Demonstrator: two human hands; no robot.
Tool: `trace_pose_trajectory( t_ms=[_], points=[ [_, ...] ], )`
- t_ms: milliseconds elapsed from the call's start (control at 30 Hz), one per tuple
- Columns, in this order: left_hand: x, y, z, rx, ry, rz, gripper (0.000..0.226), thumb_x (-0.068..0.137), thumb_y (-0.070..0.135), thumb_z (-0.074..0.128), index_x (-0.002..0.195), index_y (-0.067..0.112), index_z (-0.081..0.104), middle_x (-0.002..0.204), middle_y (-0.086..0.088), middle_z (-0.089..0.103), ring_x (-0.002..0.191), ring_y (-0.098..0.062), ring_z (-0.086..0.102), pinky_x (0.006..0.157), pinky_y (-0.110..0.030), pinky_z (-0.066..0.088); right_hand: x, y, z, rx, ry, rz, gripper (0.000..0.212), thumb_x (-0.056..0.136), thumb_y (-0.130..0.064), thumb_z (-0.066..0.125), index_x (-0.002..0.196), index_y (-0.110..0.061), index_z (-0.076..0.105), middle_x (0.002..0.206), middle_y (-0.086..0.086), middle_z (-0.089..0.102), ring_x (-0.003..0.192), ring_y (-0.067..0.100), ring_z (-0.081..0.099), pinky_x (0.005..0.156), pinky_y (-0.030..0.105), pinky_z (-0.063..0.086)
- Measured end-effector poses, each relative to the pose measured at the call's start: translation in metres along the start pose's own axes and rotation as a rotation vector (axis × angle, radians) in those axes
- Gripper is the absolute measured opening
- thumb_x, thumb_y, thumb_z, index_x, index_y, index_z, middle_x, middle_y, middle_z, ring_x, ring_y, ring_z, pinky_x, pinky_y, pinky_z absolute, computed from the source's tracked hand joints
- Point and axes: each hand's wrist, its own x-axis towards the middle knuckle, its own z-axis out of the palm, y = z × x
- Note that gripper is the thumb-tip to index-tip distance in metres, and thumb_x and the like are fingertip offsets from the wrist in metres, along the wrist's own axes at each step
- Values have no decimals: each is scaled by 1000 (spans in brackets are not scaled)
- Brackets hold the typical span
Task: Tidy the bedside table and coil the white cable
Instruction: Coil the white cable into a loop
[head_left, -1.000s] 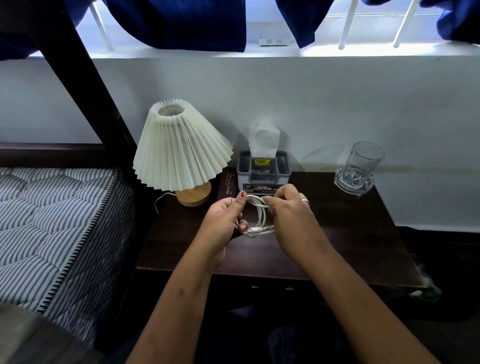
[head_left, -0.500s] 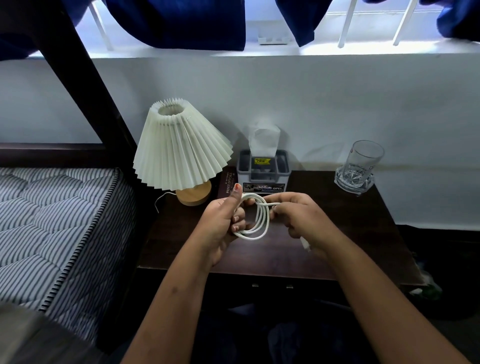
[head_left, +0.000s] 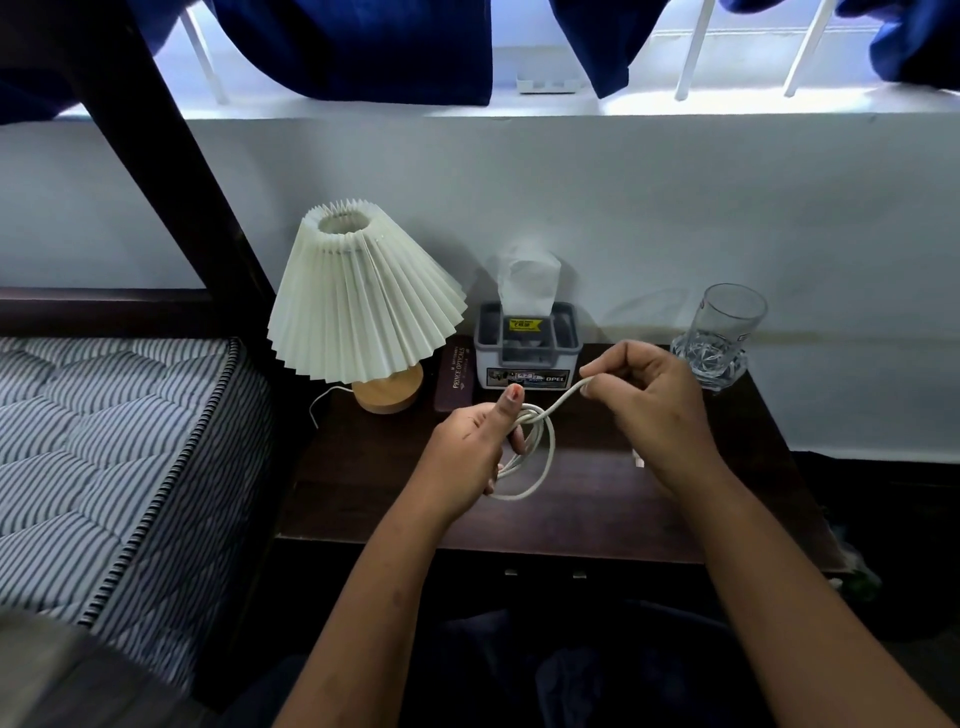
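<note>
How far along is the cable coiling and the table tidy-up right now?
Mostly coiled: several loops of the white cable are pinched in the left hand. In hand: the right hand pulls the free end taut through the loops. Left: secure the coil and set it down on the bedside table, where the lamp, tissue box and glass stand along the back.

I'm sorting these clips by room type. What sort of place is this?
Most likely a bedroom, at the bedside. A striped mattress lies beside a dark bedside table that holds a pleated lamp, a tissue box and a glass, under a curtained window.
</note>
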Motion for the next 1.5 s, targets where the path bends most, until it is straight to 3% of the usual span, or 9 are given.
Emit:
trace_pose_trajectory(
  t_ms=[200,467,600,700,833,1067,1200,1400,1500],
  points=[
    [-2,8,-2,-230,-58,-29,38,92,40,46,61,24,60,40,11,36,34,-2,28,77,-46,47,3,2,-1,69,115,4,23,68,-5,68,57,-26,65,52,-13,59,50,-1,47,47,11,37],
    [-2,9,0,-782,4,-61,37,85,46,43,67,14,42,38,10,29,29,0,24,42,-14,25,-9,5,29,-129,62,-66,36,78,3,52,61,-28,61,88,1,52,87,16,52,81,23,42],
    [1,8,-1,-887,130,-51,40,92,44,39,67,13,46,40,9,32,30,0,27,40,-12,29,-25,2,48,-219,-113,-23,34,81,-33,33,87,-34,66,88,-12,44,92,7,41,84,27,33],
    [2,8,0,-855,173,-36,40,95,41,38,67,14,48,41,9,33,32,-1,29,36,-13,34,-24,4,44,-120,-284,28,32,91,-40,26,97,-33,57,90,-12,57,93,7,53,84,32,40],
    [4,5,7,-656,229,6,42,96,38,39,61,23,56,44,11,36,35,-1,31,35,-12,32,-18,-1,38,200,-290,287,28,96,-25,35,88,-22,62,73,0,55,59,7,50,51,21,40],
    [5,-3,7,-491,234,33,33,95,41,38,76,24,59,44,11,50,37,-2,42,38,-14,39,-20,-4,30,381,-450,395,18,82,-1,61,98,3,65,83,14,66,78,21,59,76,31,43],
    [7,-6,9,-414,216,40,31,96,40,37,86,20,58,52,10,63,37,0,47,38,-14,41,-28,-3,41,396,-445,508,18,88,4,50,99,-1,64,72,6,67,64,10,64,61,17,50],
    [12,-12,11,-341,322,-49,37,94,43,38,99,15,62,116,-22,57,47,-6,55,48,-22,47,-28,-2,43,428,-382,520,16,92,-2,49,88,-5,64,69,2,66,59,5,61,54,13,48],
    [13,-10,11,-334,323,-56,34,95,41,38,96,16,61,120,-27,52,47,-7,54,48,-22,46,-29,-2,45,444,-341,493,15,89,4,50,92,-2,62,74,7,63,63,12,60,64,19,52]
  ],
)
